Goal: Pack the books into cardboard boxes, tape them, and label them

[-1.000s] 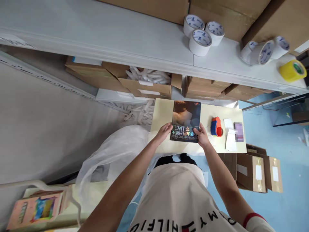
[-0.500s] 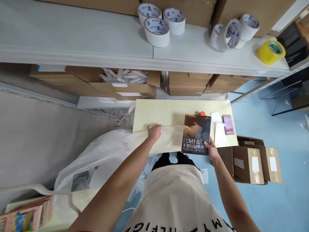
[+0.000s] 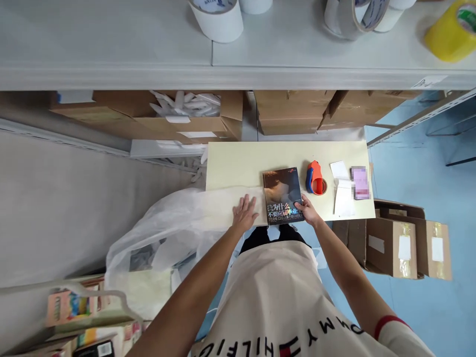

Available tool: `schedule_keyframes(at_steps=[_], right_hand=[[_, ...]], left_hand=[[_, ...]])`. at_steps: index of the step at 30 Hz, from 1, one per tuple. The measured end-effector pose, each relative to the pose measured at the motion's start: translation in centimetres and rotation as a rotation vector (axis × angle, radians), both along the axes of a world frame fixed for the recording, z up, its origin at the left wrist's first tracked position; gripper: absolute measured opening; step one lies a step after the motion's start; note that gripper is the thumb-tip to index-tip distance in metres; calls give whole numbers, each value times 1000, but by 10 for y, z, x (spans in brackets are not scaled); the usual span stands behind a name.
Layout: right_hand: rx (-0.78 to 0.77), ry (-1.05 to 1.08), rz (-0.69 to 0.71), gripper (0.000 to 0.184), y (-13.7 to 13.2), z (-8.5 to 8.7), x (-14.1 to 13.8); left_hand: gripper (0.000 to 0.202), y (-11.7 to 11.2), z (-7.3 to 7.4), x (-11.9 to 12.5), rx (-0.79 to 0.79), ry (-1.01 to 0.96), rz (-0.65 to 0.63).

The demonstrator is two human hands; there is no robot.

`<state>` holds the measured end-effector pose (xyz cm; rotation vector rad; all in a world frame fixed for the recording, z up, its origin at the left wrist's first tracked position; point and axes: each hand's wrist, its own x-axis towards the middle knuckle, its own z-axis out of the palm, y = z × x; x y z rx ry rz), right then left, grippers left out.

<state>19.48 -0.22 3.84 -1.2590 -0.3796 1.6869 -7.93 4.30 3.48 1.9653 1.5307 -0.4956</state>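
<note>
Shelving [image 3: 111, 49], cut off at top, partly hides a carton [image 3: 163, 124] of indistinct white pieces [image 3: 189, 104], upper left of centre. Mid-frame, translucent film [image 3: 211, 208] lies under the flat, spread left hand [image 3: 244, 213], beside a dark book [image 3: 283, 191] pinched lower right by the right hand [image 3: 309, 210].

Left of the book [image 3: 282, 191], film [image 3: 197, 210] lies on the desk [image 3: 234, 163]. Right of the book sits a tape dispenser [image 3: 315, 174], then papers [image 3: 344, 198]. Boxes [image 3: 292, 113] stand behind the book.
</note>
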Motion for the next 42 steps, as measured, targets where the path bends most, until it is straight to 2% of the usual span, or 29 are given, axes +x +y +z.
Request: schedule_keyframes(at_steps=[4, 7, 12, 15, 20, 24, 29, 35, 39, 42], right_hand=[[-45, -111, 0, 50, -8, -22, 4], [-42, -380, -6, 46, -18, -34, 2], [-41, -1007, 56, 51, -38, -41, -10], [-44, -1188, 95, 65, -52, -40, -16], [-66, -1152, 63, 84, -58, -43, -20], [-131, -1022, -2, 90, -46, -49, -13], [-193, -827, 13, 77, -25, -56, 1], [-199, -825, 74, 53, -12, -54, 12], [-169, -832, 64, 53, -16, -43, 18], [-111, -635, 24, 59, -22, -33, 16]], left_hand=[[71, 4, -8, -14, -21, 37, -21], [73, 5, -9, -13, 39, 33, -15], [71, -12, -2, 15, 192, -120, 13], [73, -24, -6, 36, 201, -268, 17], [75, -32, -21, 53, 132, -356, 30], [76, -35, -20, 56, 83, -276, 14], [77, -37, -14, 61, 68, -233, 34], [78, -38, -23, 63, 84, -251, 58], [80, -39, -32, 61, 109, -292, 62], [81, -39, -38, 58, 119, -336, 65]])
